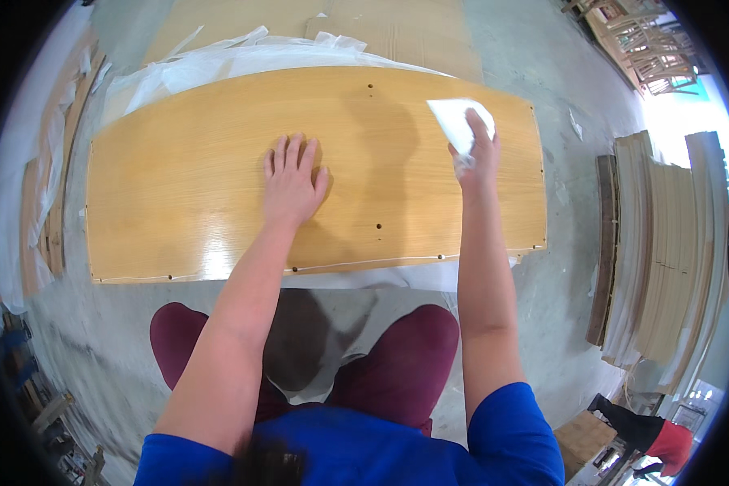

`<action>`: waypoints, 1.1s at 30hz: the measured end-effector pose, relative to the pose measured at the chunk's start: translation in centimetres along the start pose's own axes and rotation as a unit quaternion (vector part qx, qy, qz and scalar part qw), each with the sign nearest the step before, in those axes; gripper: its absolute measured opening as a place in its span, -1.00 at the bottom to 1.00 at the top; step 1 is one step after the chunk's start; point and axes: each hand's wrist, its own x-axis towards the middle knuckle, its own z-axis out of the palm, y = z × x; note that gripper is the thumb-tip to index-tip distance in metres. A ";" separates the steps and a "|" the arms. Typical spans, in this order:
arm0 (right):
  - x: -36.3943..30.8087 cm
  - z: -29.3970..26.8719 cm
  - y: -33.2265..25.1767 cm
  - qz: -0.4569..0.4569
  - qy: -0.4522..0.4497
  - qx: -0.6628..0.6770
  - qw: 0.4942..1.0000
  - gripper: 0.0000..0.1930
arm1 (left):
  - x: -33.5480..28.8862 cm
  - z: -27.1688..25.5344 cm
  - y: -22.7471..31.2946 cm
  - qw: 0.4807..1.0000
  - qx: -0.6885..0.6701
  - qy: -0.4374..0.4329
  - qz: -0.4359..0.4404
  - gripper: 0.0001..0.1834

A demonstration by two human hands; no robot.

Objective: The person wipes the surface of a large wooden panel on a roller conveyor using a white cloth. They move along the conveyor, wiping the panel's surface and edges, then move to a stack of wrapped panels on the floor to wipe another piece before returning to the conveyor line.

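Above grey concrete flooring [555, 324], our right hand [481, 154] has closed fingers round a white cloth-like piece [450, 116] at the right part of a long, glossy yellow-brown wooden panel [178, 178]; our left hand [292, 193] rests empty, fingers parted, near its middle.

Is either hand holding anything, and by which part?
The right hand holds a thin white sheet by its lower right part. The left hand holds nothing, lying on the glossy yellow-brown wooden panel.
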 end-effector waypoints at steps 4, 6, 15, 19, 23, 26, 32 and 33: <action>2.9 5.6 1.9 -0.110 -0.015 -0.140 0.984 -0.70 | 0.0 0.4 -0.1 1.000 -0.010 0.020 0.003 -0.46; 3.8 7.1 2.9 -0.138 -0.012 -0.233 0.963 -0.71 | 0.0 0.4 -0.1 1.000 -0.021 0.012 0.002 -0.45; 6.5 10.2 5.3 -0.242 0.000 -0.548 0.801 -0.66 | 0.2 0.4 -0.6 0.999 -0.039 -0.019 -0.007 -0.43; 6.4 10.8 5.1 -0.243 -0.019 -0.601 0.761 -0.69 | 0.2 0.3 -0.9 0.999 -0.035 -0.023 -0.009 -0.42; 6.5 11.1 4.9 -0.240 -0.022 -0.625 0.742 -0.70 | 0.2 0.3 -0.8 0.999 -0.042 -0.018 -0.007 -0.42; 6.7 11.2 5.0 -0.227 -0.023 -0.639 0.735 -0.70 | 0.1 0.3 -0.9 0.999 -0.045 -0.007 -0.004 -0.42; 6.9 10.6 5.3 -0.257 -0.030 -0.615 0.745 -0.71 | 0.1 0.5 -0.7 0.998 -0.052 0.024 0.004 -0.44; 6.7 10.6 5.3 -0.254 -0.029 -0.622 0.740 -0.71 | 0.1 0.5 -0.7 0.998 -0.055 0.029 0.005 -0.45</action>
